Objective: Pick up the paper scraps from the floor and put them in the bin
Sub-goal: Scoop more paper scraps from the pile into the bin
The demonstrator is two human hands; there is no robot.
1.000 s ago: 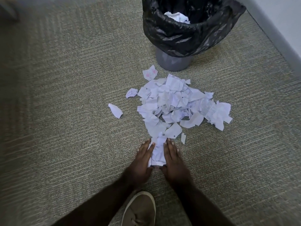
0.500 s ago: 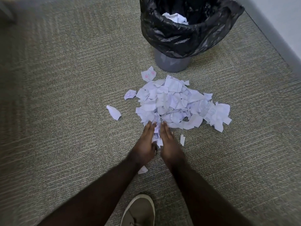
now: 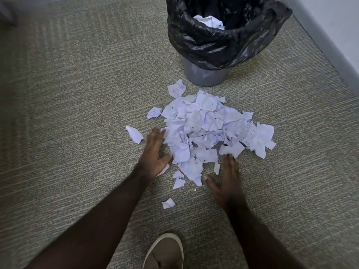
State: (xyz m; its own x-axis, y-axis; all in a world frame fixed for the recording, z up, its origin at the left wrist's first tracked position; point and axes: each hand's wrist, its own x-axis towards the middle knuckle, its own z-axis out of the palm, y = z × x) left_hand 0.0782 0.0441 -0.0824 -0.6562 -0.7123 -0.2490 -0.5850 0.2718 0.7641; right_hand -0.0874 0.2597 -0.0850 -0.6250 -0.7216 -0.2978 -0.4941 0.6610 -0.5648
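- a heap of torn white paper scraps (image 3: 209, 129) lies on grey-green carpet (image 3: 77, 113) near the middle of the head view, its far edge just short of the bin (image 3: 204, 74) at 12 o'clock.
- the bin, grey with a black liner (image 3: 223, 45) folded over its rim, stands upright; crumpled white paper (image 3: 208, 21) shows inside it.
- the left hand (image 3: 153, 156) rests at the heap's 8 o'clock edge, fingers spread wide and flat, fingertips touching the outermost scraps; a sliver of paper shows under its palm, nothing is gripped.
- the right hand (image 3: 227, 181) sits at the heap's 5 o'clock edge, also splayed wide and palm down, fingertips at the nearest scraps, holding nothing.
- both hands are slightly blurred.
- loose pieces lie apart from the heap: a folded scrap (image 3: 135, 133) at 9 o'clock just beside the left fingertips, a crumpled one (image 3: 154, 113) at 10 o'clock, a piece with pink marks (image 3: 176, 88) at 11 o'clock near the bin's base, and a small piece (image 3: 168, 203) at 6 o'clock between the forearms.
- a tan shoe (image 3: 165, 253) points in from the bottom edge, between the two bare arms.
- a pale wall and skirting (image 3: 330, 45) run along the upper right.
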